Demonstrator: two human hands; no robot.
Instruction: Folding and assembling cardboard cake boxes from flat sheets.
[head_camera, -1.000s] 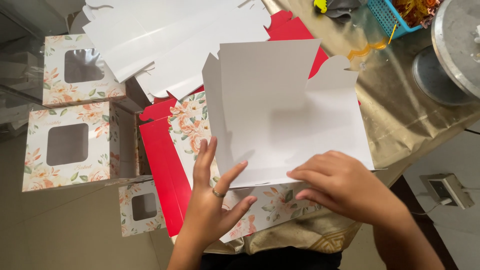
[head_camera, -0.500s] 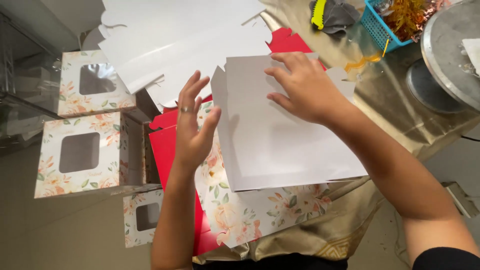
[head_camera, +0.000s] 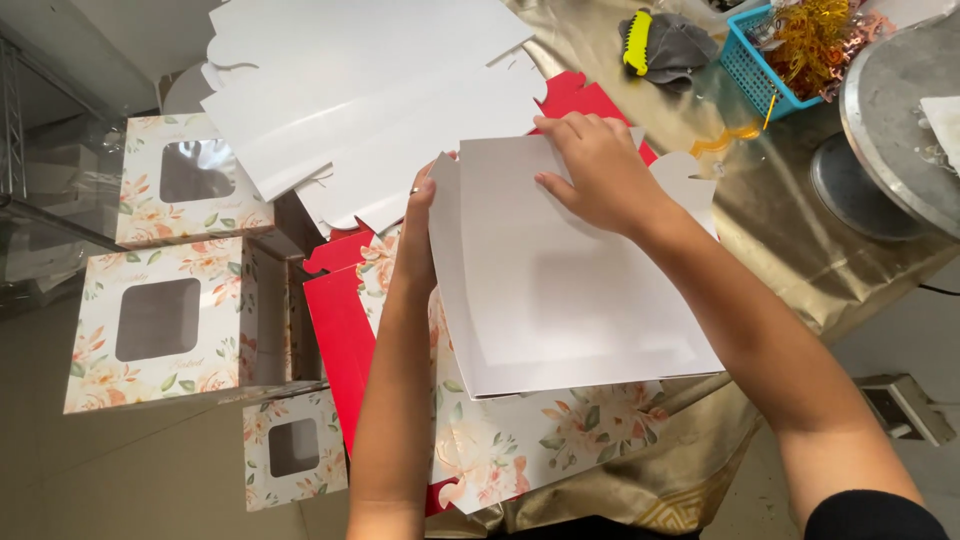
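- My right hand (head_camera: 600, 170) has moved up from the near edge of the flat white cardboard box blank (head_camera: 570, 300) to its far edge; I'd say the folding work has shifted there.
- Right grip: fingers curled, pressing down on that far edge, closed around nothing.
- Left hand (head_camera: 418, 235) has slid to the blank's left side, fingers straight, bracing it.
- The blank lies mid-worktop (head_camera: 800, 250) on floral printed card (head_camera: 520, 440) and red card sheets (head_camera: 345, 330).

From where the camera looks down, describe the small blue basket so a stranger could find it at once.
Start at the gold cloth covering the table and follow it to the far right corner. There, just left of the round metal stand, sits the blue basket. Unlike the grey cloth beside it, it has mesh walls and holds shiny gold shreds.
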